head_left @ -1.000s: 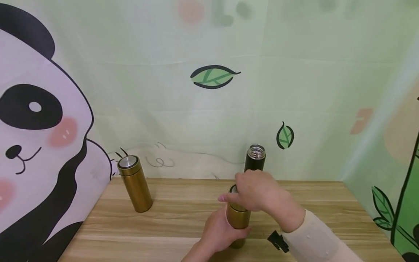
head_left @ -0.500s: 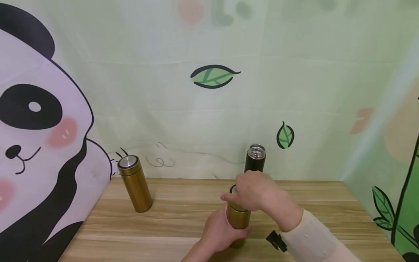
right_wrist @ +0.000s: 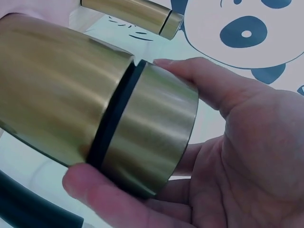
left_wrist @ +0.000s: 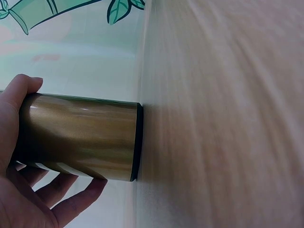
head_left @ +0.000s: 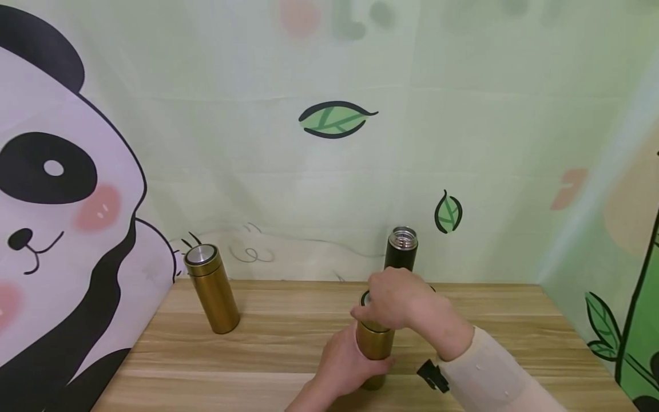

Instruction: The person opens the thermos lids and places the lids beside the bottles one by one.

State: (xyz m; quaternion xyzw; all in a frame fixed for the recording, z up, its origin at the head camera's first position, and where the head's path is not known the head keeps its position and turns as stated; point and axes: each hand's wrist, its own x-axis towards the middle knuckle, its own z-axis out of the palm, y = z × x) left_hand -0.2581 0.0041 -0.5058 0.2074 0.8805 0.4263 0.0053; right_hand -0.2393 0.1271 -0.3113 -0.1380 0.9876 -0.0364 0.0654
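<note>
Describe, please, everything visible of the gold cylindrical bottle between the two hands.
The gold cylindrical bottle stands upright on the light wood-grain table, nearer than the black cylindrical bottle. It looks metallic and glossy, with a black base ring. A dark band shows between its body and the matching gold cap on top. The left hand grips the body and the right hand grips the cap.

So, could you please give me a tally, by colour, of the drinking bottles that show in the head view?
Shiny gold cylindrical bottles: 2, one held, one standing apart at the left
Black cylindrical bottle with an open silvery mouth: 1
Total: 3
</note>
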